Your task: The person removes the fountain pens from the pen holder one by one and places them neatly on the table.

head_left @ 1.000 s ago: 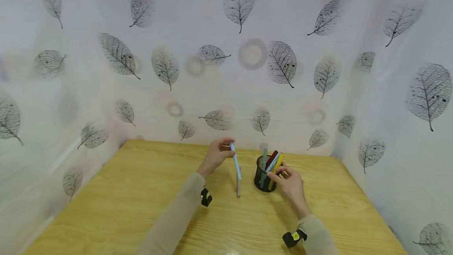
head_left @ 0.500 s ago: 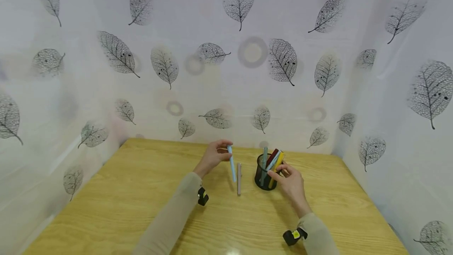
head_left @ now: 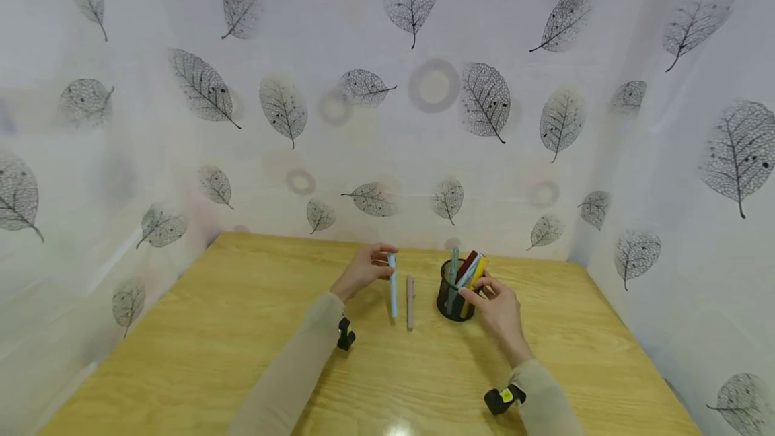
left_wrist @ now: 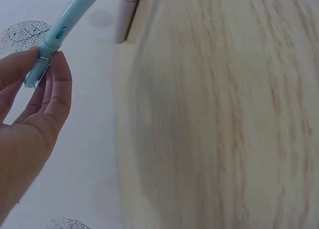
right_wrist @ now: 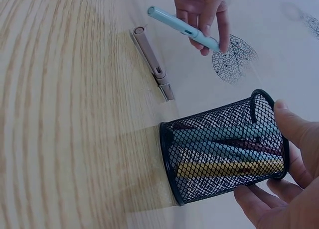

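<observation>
My left hand [head_left: 364,270] pinches a light blue pen [head_left: 393,291] near its upper end between thumb and fingers; the pen hangs almost upright. In the left wrist view the grip on the pen [left_wrist: 64,30] shows closely. Just to its right a taupe pen [head_left: 410,305] lies on the table. A black mesh pen holder [head_left: 445,303] stands further right, with several pens in it, among them a yellow pen [right_wrist: 232,168] and a teal one [head_left: 454,261]. Thumb and fingers of my right hand [head_left: 499,311] grip the holder's rim, as the right wrist view shows.
A wood-grain table [head_left: 242,328] extends around both hands. Behind it and at both sides hangs a pale curtain [head_left: 375,147] printed with dark leaves. Black wrist cameras sit on both forearms.
My left hand has moved slightly left and down with the light blue pen, which now hangs straighter. The taupe pen is fully uncovered. The right hand stays at the holder.
</observation>
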`<state>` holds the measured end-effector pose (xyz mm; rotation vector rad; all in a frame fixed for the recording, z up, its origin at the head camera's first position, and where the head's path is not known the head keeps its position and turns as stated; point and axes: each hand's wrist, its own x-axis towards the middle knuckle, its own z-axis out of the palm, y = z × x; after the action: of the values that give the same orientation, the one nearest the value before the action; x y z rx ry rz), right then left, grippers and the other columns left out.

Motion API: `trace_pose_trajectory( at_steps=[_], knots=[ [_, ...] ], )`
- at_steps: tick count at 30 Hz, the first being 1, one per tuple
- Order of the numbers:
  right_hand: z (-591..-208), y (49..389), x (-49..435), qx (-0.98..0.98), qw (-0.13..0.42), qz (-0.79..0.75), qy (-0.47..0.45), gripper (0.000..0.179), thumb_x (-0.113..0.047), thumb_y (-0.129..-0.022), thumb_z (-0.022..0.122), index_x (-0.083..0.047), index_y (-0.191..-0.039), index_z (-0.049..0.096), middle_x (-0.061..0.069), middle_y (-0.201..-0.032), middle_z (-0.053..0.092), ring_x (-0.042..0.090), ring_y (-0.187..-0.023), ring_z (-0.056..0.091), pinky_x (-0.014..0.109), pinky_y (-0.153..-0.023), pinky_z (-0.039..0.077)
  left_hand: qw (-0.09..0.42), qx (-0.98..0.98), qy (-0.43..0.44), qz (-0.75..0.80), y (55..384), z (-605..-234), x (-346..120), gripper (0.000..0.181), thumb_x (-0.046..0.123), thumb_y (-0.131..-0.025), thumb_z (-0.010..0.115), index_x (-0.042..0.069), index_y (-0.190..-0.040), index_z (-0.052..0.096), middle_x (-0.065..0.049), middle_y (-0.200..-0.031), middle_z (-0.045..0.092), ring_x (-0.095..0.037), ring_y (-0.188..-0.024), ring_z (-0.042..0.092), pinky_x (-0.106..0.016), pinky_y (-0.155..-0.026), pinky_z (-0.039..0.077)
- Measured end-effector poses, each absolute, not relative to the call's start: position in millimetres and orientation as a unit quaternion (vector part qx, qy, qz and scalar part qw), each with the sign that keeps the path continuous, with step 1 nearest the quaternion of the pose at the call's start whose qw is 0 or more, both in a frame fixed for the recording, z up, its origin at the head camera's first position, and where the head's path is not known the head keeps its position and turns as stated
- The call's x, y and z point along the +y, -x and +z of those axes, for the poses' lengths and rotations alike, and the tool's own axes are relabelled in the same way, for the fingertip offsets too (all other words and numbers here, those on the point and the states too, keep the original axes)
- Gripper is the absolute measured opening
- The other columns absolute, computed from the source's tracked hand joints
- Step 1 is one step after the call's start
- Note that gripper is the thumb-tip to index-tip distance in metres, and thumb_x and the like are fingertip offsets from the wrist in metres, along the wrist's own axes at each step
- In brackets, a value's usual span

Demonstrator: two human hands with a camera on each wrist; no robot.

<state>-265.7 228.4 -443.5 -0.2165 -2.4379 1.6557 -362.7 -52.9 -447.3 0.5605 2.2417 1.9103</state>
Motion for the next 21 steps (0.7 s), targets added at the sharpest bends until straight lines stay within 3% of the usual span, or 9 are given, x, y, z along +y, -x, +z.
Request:
trace_pose_trajectory(
  at_steps=[4,11,21],
  knots=[
    [-444,268,230,-0.818,0.095,0.563,0.069,0.042,-0.031,-0.083,0.079,0.000,-0.102,0.058,0.014,-0.158,0.033,0.036,-0.138,0.042,0.048,-0.107,0.045,0.088,0.758,-0.181,0.620,367,-454,-51,0.048,-0.010,-0.088,0.063,0.002,-0.133,0.056,-0.032,-0.123,0.058,-0.027,-0.096,0.067,-0.041,-0.085,0.059],
    [-445,265,229,-0.818,0.094,0.563,0.075,0.040,-0.031,-0.083,0.080,-0.002,-0.100,0.059,0.014,-0.158,0.033,0.036,-0.138,0.042,0.048,-0.106,0.046,0.098,0.763,-0.163,0.618,369,-464,-47,0.056,-0.009,-0.087,0.064,0.005,-0.140,0.051,-0.032,-0.118,0.061,-0.024,-0.089,0.069,-0.040,-0.083,0.060],
    [-444,265,229,-0.818,0.092,0.563,0.073,0.040,-0.031,-0.083,0.079,-0.002,-0.101,0.059,0.013,-0.159,0.032,0.037,-0.139,0.040,0.049,-0.107,0.045,0.120,0.768,-0.159,0.608,372,-469,-45,0.055,-0.010,-0.085,0.067,-0.008,-0.137,0.048,-0.027,-0.108,0.065,-0.019,-0.080,0.069,-0.038,-0.081,0.060]
  ],
)
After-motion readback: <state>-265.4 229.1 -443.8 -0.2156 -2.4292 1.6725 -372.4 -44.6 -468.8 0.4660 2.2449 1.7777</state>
